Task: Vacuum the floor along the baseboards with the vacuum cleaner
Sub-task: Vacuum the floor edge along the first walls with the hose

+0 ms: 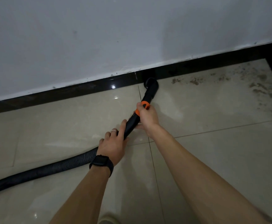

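White wall (99,38) rises behind; wristband (101,164), perhaps a watch.

Dim, soft view, small glare spots on the glossy black baseboard (83,88) beyond the fingers (122,125), faint shadow beside them.
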A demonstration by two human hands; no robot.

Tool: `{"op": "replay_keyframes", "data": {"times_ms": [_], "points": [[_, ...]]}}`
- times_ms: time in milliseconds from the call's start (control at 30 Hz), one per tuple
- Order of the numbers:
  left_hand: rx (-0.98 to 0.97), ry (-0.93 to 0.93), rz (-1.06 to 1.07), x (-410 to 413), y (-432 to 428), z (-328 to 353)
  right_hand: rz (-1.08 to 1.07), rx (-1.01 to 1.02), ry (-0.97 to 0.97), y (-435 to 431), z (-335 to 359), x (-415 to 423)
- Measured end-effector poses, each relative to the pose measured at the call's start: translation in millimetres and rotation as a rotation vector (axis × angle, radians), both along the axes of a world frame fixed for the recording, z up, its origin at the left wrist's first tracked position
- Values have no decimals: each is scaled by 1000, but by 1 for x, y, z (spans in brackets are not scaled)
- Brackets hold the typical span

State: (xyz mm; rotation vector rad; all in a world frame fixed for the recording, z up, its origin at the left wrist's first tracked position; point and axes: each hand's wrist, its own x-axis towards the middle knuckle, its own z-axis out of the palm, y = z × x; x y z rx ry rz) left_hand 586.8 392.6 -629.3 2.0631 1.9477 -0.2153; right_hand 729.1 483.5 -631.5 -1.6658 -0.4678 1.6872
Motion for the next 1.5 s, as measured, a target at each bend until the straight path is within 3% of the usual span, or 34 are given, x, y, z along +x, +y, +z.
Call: {"op": "replay_keyframes", "data": {"times_ms": [133,267,633,1500], "points": [[-12,-9,43,-33,-8,3,78,6,38,-4,8,-30],[-16,-5,1,-44,-3,9,26,-4,34,-8,12,-35],[-52,46,-228,39,10,7,-204,-10,-105,-26,-7,49],[-52,-69,-173,67,44,2,-163,21,-81,13,-1,80]]}}
